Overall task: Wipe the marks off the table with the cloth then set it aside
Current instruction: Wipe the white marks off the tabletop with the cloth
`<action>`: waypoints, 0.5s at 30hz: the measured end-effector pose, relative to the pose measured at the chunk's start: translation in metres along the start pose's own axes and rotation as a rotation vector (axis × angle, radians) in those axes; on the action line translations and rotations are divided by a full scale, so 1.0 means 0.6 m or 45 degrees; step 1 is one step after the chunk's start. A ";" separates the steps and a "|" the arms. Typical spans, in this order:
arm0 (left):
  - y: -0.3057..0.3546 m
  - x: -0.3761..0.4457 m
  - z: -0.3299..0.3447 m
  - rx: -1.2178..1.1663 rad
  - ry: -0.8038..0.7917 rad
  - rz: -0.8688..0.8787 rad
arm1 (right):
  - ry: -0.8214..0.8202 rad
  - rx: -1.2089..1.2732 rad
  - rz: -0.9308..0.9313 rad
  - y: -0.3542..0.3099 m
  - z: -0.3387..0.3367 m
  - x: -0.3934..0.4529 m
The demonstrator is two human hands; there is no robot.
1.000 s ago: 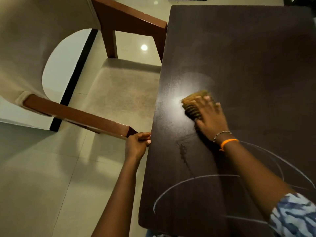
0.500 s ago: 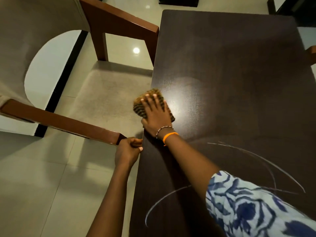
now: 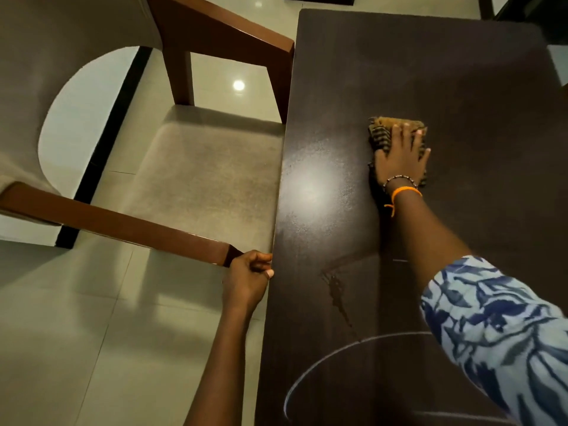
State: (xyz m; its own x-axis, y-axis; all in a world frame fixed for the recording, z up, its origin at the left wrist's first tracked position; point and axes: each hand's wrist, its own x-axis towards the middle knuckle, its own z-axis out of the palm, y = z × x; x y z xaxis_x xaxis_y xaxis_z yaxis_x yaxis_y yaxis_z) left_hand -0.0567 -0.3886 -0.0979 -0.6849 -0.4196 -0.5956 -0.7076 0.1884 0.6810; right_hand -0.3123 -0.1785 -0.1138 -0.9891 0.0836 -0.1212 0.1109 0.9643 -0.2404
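Hidden and cut-off parts

The right hand (image 3: 401, 155) covers most of the cloth (image 3: 381, 133); only its far and left edges show. The chalk arc (image 3: 322, 361) runs under the patterned sleeve (image 3: 498, 333) and off the bottom edge. The worktop (image 3: 430, 72) is cropped at right.

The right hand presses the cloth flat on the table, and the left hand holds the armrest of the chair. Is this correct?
Not quite. In the head view the left hand grips the edge of the table, just beside the chair's armrest, not the armrest itself. The right hand does press the cloth flat on the table.
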 end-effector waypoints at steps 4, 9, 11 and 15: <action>0.006 0.006 -0.004 -0.022 -0.061 -0.024 | -0.017 -0.001 -0.080 -0.094 0.027 -0.041; 0.022 -0.003 -0.011 -0.028 -0.120 -0.013 | -0.216 -0.010 -0.609 -0.219 0.069 -0.156; 0.020 -0.008 -0.015 -0.047 -0.174 -0.047 | -0.280 -0.056 -0.773 -0.207 0.071 -0.192; 0.010 -0.013 -0.020 -0.058 -0.122 -0.059 | -0.262 -0.036 -0.760 -0.102 0.044 -0.194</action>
State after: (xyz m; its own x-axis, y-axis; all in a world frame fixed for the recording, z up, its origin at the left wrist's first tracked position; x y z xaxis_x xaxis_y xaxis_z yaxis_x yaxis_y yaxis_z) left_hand -0.0537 -0.3951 -0.0841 -0.6669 -0.3398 -0.6632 -0.7316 0.1296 0.6693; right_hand -0.2012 -0.2539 -0.1106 -0.8409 -0.5179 -0.1572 -0.4594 0.8366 -0.2984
